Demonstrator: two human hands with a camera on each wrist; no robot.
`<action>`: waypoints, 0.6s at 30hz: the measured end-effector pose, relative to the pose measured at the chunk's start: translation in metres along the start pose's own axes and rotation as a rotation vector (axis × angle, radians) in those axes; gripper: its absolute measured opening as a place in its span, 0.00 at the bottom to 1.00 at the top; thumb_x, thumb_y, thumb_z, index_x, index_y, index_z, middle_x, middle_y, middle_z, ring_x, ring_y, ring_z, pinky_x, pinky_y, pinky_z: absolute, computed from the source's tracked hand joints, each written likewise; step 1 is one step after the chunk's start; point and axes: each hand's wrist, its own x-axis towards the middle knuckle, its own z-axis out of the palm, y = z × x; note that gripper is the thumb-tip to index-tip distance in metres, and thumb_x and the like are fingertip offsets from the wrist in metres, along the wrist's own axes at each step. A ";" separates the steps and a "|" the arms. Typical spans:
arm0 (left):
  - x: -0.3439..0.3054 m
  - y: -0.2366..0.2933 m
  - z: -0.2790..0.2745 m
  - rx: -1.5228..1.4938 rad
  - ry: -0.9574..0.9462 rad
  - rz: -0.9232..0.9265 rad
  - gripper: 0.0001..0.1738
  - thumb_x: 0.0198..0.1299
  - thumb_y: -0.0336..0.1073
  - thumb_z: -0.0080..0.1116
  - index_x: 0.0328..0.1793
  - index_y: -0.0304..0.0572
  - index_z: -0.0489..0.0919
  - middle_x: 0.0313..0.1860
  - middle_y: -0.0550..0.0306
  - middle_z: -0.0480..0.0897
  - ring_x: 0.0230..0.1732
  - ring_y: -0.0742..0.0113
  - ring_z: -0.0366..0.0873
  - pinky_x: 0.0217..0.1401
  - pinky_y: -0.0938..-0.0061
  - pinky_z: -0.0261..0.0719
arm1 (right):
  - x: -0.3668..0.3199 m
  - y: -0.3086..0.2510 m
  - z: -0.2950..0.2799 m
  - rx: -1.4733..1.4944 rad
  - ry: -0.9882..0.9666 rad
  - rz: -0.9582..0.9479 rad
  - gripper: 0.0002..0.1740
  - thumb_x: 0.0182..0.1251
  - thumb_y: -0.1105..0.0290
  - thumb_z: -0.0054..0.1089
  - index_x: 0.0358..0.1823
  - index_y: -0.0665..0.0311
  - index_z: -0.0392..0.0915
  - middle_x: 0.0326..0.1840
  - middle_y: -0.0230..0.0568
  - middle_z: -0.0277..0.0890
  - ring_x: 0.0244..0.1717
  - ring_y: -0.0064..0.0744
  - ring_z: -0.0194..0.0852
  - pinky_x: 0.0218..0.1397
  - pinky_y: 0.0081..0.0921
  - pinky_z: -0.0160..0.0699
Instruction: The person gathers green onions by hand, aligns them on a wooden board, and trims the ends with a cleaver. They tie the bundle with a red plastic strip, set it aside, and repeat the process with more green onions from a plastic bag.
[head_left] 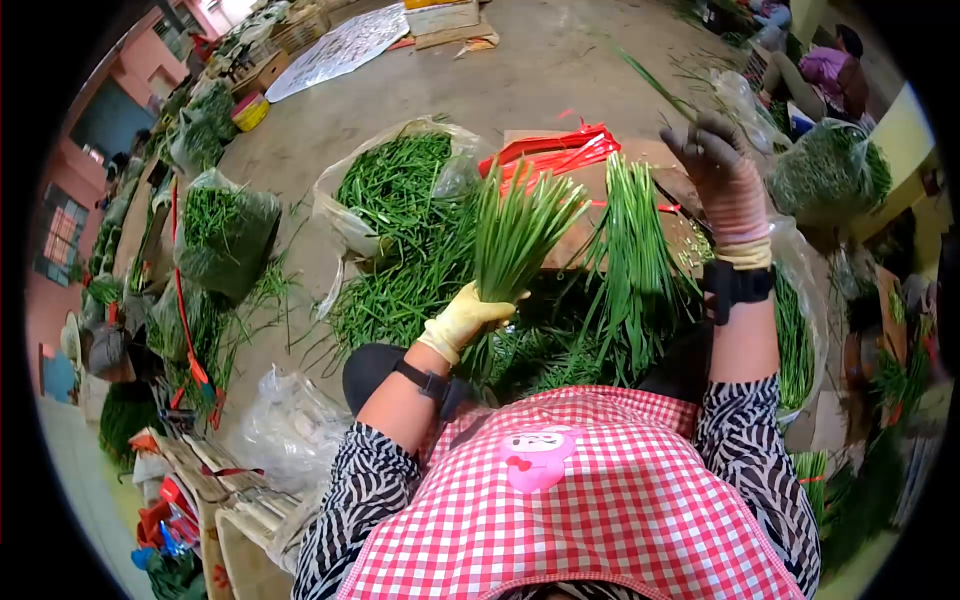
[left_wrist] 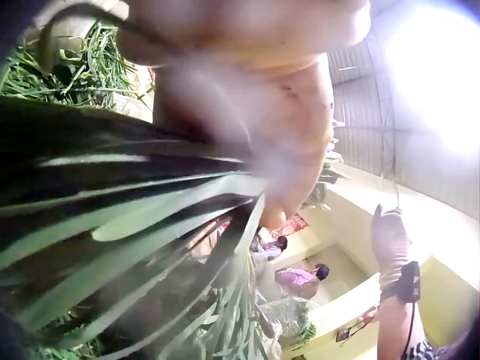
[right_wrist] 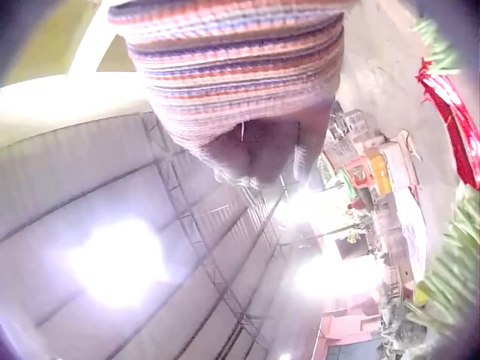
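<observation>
In the head view my left hand (head_left: 468, 318), in a yellow glove, grips a bunch of garlic chives (head_left: 522, 225) round its lower part, pale cut ends pointing up and away. Long flat leaves (left_wrist: 172, 214) from this bunch fan across the left wrist view. Raised at the right, my right hand (head_left: 718, 165) wears a striped glove with dark fingers and pinches a thin chive stalk (head_left: 652, 82) that points up and left. A second chive bunch (head_left: 635, 265) lies between the hands, its pale ends on a brown board (head_left: 575, 235).
Red plastic ties (head_left: 565, 150) lie on the board's far side. A clear bag of loose chives (head_left: 395, 185) stands ahead left, with more leaves heaped near my lap. Further bags (head_left: 225, 235) line the left. Another person (head_left: 825, 80) sits at the far right beside a full bag (head_left: 830, 175).
</observation>
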 end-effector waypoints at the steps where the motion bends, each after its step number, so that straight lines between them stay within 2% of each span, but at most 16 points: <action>1: 0.005 -0.006 -0.006 -0.011 0.002 -0.003 0.27 0.58 0.27 0.71 0.66 0.37 0.82 0.52 0.61 0.88 0.35 0.77 0.76 0.38 0.79 0.74 | -0.010 -0.018 0.028 -0.326 -0.082 0.177 0.16 0.68 0.76 0.62 0.56 0.68 0.82 0.46 0.36 0.84 0.54 0.30 0.83 0.66 0.31 0.80; 2: 0.009 -0.009 -0.009 -0.002 0.012 0.022 0.27 0.58 0.27 0.71 0.66 0.37 0.82 0.52 0.61 0.88 0.35 0.77 0.77 0.38 0.79 0.75 | -0.019 -0.035 0.058 -0.664 -0.225 0.326 0.14 0.61 0.79 0.65 0.48 0.69 0.86 0.47 0.38 0.87 0.51 0.29 0.84 0.65 0.30 0.82; 3: 0.012 -0.012 -0.009 0.007 0.021 0.047 0.27 0.59 0.26 0.71 0.66 0.38 0.82 0.52 0.61 0.88 0.35 0.77 0.77 0.38 0.79 0.75 | -0.025 -0.038 0.078 -0.803 -0.453 0.443 0.13 0.61 0.76 0.69 0.47 0.68 0.88 0.46 0.36 0.88 0.53 0.29 0.85 0.65 0.30 0.81; 4: 0.013 -0.014 -0.009 0.014 0.030 0.071 0.27 0.59 0.26 0.70 0.66 0.38 0.82 0.52 0.61 0.88 0.35 0.77 0.77 0.39 0.79 0.75 | -0.027 -0.029 0.090 -1.065 -0.699 0.384 0.17 0.61 0.74 0.70 0.52 0.68 0.87 0.53 0.42 0.88 0.60 0.33 0.84 0.69 0.31 0.79; 6: 0.013 -0.013 -0.006 0.032 0.006 0.077 0.27 0.59 0.26 0.69 0.67 0.38 0.82 0.53 0.59 0.88 0.40 0.77 0.79 0.42 0.79 0.78 | -0.030 0.002 0.103 -1.164 -0.589 0.130 0.23 0.59 0.72 0.73 0.58 0.65 0.85 0.66 0.48 0.83 0.67 0.39 0.81 0.73 0.32 0.77; 9: 0.014 -0.012 -0.006 0.158 -0.078 0.049 0.28 0.61 0.26 0.69 0.69 0.39 0.81 0.55 0.59 0.88 0.42 0.78 0.80 0.44 0.79 0.79 | 0.009 0.038 0.100 -1.345 -0.404 0.074 0.27 0.58 0.72 0.74 0.62 0.63 0.83 0.75 0.51 0.75 0.70 0.44 0.78 0.75 0.32 0.76; 12: 0.015 -0.020 -0.005 0.220 -0.143 0.067 0.29 0.61 0.25 0.68 0.71 0.40 0.80 0.58 0.58 0.88 0.41 0.79 0.80 0.43 0.79 0.79 | 0.027 0.067 0.081 -1.285 -0.627 0.180 0.27 0.61 0.71 0.74 0.64 0.60 0.83 0.77 0.51 0.74 0.68 0.42 0.80 0.73 0.33 0.78; 13: 0.014 -0.020 -0.006 0.194 -0.170 0.002 0.31 0.61 0.24 0.68 0.72 0.41 0.79 0.60 0.59 0.87 0.47 0.76 0.82 0.47 0.79 0.80 | 0.027 0.071 0.077 -1.074 -0.652 0.429 0.25 0.63 0.70 0.74 0.62 0.61 0.84 0.75 0.49 0.77 0.65 0.37 0.82 0.70 0.32 0.80; 14: 0.018 -0.028 -0.008 0.113 -0.206 0.059 0.32 0.60 0.22 0.69 0.73 0.40 0.78 0.61 0.58 0.87 0.55 0.72 0.83 0.52 0.77 0.81 | 0.021 0.069 0.080 -1.034 -0.633 0.513 0.20 0.65 0.70 0.73 0.59 0.63 0.86 0.72 0.44 0.80 0.61 0.33 0.84 0.68 0.29 0.81; 16: 0.019 -0.030 -0.009 0.111 -0.231 0.063 0.33 0.60 0.23 0.70 0.74 0.40 0.77 0.61 0.58 0.87 0.61 0.70 0.82 0.58 0.76 0.80 | 0.011 0.057 0.091 -0.902 -0.560 0.530 0.17 0.65 0.71 0.73 0.55 0.67 0.86 0.70 0.40 0.82 0.62 0.33 0.83 0.68 0.27 0.80; 17: 0.018 -0.030 -0.010 0.131 -0.229 0.057 0.33 0.60 0.23 0.70 0.74 0.40 0.77 0.62 0.58 0.87 0.61 0.71 0.82 0.58 0.77 0.80 | 0.006 0.055 0.087 -0.830 -0.540 0.540 0.15 0.66 0.70 0.72 0.52 0.68 0.87 0.69 0.39 0.83 0.63 0.31 0.82 0.67 0.27 0.81; 18: 0.018 -0.029 -0.011 0.154 -0.231 0.049 0.33 0.59 0.23 0.70 0.74 0.39 0.77 0.62 0.58 0.87 0.61 0.72 0.82 0.58 0.77 0.80 | 0.001 0.053 0.081 -0.768 -0.543 0.529 0.11 0.69 0.70 0.69 0.49 0.67 0.87 0.69 0.40 0.82 0.66 0.31 0.80 0.72 0.30 0.75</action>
